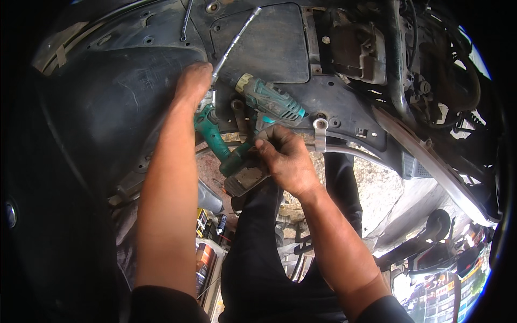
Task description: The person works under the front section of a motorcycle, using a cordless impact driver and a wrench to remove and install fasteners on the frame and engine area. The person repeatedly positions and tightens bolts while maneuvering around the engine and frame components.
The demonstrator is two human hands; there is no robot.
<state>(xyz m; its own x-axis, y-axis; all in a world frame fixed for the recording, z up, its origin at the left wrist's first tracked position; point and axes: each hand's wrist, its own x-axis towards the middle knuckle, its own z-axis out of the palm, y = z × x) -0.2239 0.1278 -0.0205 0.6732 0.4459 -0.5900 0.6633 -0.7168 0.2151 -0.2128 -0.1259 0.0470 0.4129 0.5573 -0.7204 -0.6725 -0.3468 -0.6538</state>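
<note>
My left hand (194,83) reaches forward over the dark plastic panel. Its fingers are curled and their tips hidden, so what they hold cannot be made out. Beside it lies a silver socket wrench (236,40) with a long shaft. Just below that hand is a green-handled power tool (214,139) with a metal head. A teal cordless drill (274,101) rests on the panel to its right. My right hand (288,161) is closed in a pinch, thumb against fingers, near the black battery base (245,180); anything between the fingertips is too small to name.
A slim wrench (186,21) lies at the far edge of the black panel (258,43). Metal pipes (396,59) and brackets fill the right side. A metal tab (320,132) sticks up at the near edge. Below left, a box holds cans (203,261).
</note>
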